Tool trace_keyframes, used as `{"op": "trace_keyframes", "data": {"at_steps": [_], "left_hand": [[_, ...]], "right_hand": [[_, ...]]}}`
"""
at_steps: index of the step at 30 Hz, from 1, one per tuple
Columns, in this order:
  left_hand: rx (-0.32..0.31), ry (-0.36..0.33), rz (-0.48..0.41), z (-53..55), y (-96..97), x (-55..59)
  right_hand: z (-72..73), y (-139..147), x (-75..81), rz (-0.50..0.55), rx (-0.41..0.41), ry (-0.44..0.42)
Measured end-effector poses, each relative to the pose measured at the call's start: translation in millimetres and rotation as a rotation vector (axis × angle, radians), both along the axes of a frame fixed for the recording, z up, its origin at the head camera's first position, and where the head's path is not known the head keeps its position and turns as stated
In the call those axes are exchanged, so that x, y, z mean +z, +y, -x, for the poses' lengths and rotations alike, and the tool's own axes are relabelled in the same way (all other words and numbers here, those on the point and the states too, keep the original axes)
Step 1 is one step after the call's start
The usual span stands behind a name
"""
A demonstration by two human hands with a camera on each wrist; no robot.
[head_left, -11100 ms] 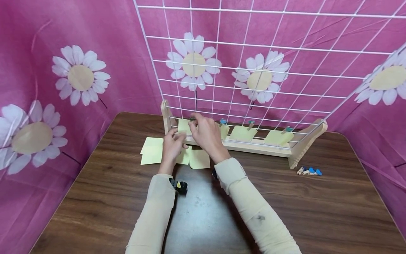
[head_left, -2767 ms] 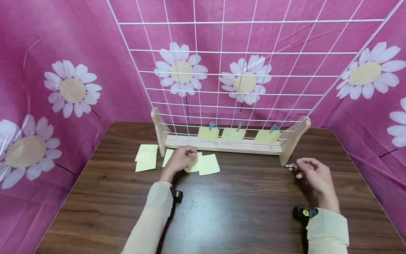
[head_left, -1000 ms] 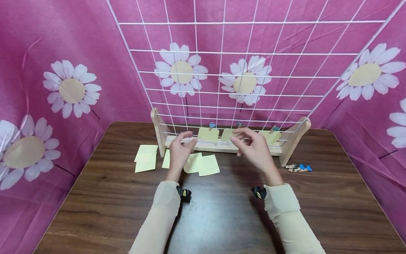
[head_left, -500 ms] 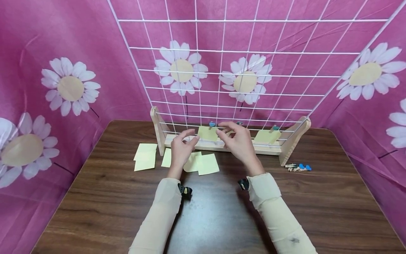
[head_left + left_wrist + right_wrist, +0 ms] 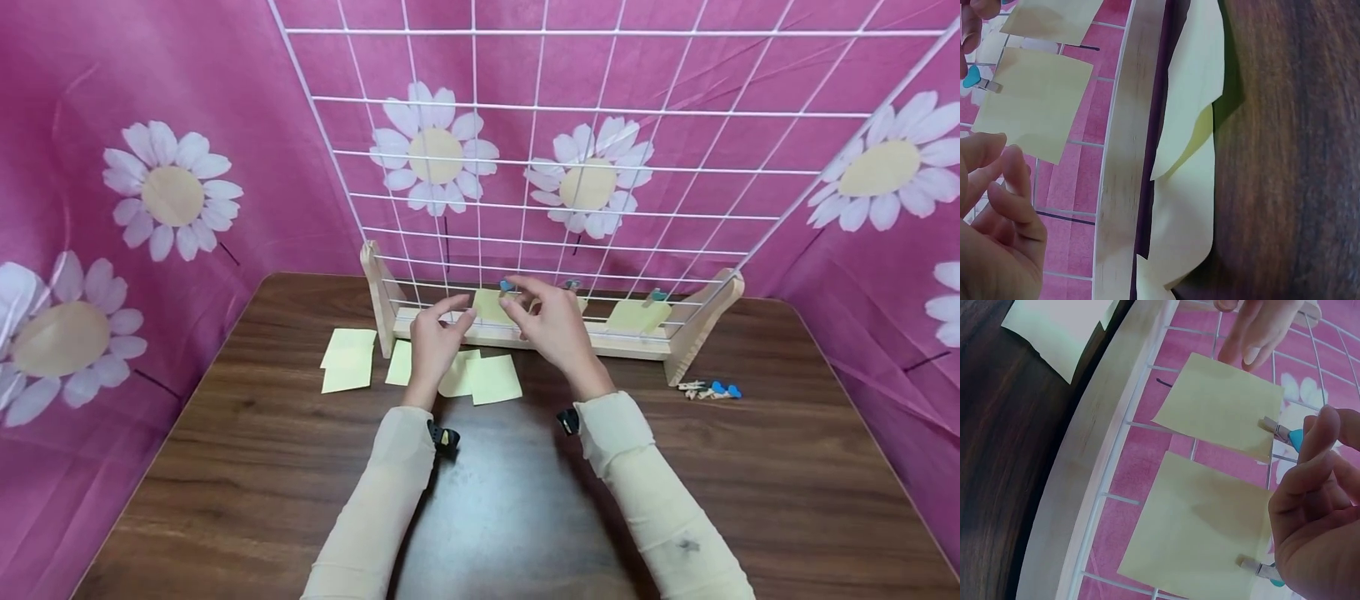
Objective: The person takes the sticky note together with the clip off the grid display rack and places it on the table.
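Note:
Three yellow sticky notes hang low on the white wire grid, each from a clothespin with a blue-green heart. My right hand (image 5: 555, 325) has its curled thumb and fingers right beside the clothespin (image 5: 1282, 432) of the leftmost hanging note (image 5: 491, 307); whether they touch it is unclear. My left hand (image 5: 435, 337), fingers relaxed, is near that note's left edge and holds nothing. The right hand partly covers the middle note (image 5: 1200, 525) in the head view. The right-hand note (image 5: 637, 317) hangs apart from both hands.
Loose sticky notes (image 5: 495, 379) lie on the brown table in front of the grid's wooden base (image 5: 630, 343), with more notes (image 5: 348, 360) to the left. Several clothespins (image 5: 708, 390) are heaped by the right foot. The wire grid (image 5: 536, 108) rises tall behind.
A fourth note, at the grid's left end 11 seconds ago, is gone from there. The right hand has come from the clothespin heap, the left up from the table notes, both to the leftmost hanging note.

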State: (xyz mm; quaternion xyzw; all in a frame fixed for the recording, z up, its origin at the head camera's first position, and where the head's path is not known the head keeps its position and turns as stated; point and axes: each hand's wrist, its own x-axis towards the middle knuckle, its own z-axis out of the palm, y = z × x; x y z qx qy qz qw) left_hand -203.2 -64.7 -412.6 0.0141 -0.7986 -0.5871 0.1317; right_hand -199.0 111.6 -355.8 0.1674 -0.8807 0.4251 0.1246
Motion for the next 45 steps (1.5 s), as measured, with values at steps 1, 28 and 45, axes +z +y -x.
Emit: {"op": "trace_keyframes", "data": {"at_steps": [1,28,45], "left_hand": [[0.0,-0.003,0.003,0.4,-0.2,0.3],[-0.052,-0.04,0.056,5.7,4.1,2.3],[-0.031,-0.028,0.078,5.8,5.8,2.5]], "right_hand": [[0.4,-1,0.8,-0.008,0.002,-0.003],[3.6,-10,7.1,-0.36,-0.148,0.138],[4.8,-10,-15.2,-0.255,-0.202,0.265]]}}
